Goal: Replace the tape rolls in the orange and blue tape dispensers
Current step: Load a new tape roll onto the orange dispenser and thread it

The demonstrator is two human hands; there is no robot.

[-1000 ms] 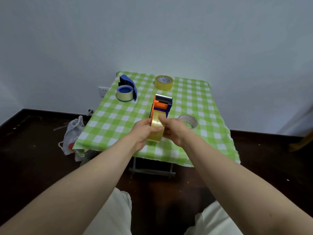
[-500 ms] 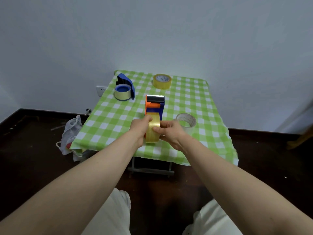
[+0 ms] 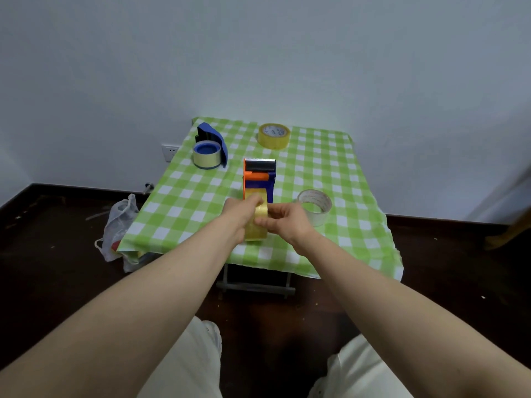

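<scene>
The orange tape dispenser (image 3: 259,175), with its black cutter end pointing away from me, holds a yellow tape roll (image 3: 256,226) at its near end. My left hand (image 3: 240,212) grips the roll from the left. My right hand (image 3: 283,222) pinches the roll's right side with its fingertips. At the far left stands the blue tape dispenser (image 3: 213,138) with a blue-cored tape roll (image 3: 206,154) in front of it. A full yellow tape roll (image 3: 273,135) lies flat at the far middle. A clear tape roll (image 3: 315,204) lies just right of my right hand.
All of this sits on a small table with a green-and-white checked cloth (image 3: 330,170) against a white wall. A white plastic bag (image 3: 119,225) lies on the dark floor at the left. My knees are below the near table edge.
The orange dispenser has tipped from leaning left to pointing straight away from me, and both hands with the roll have come down and nearer to me.
</scene>
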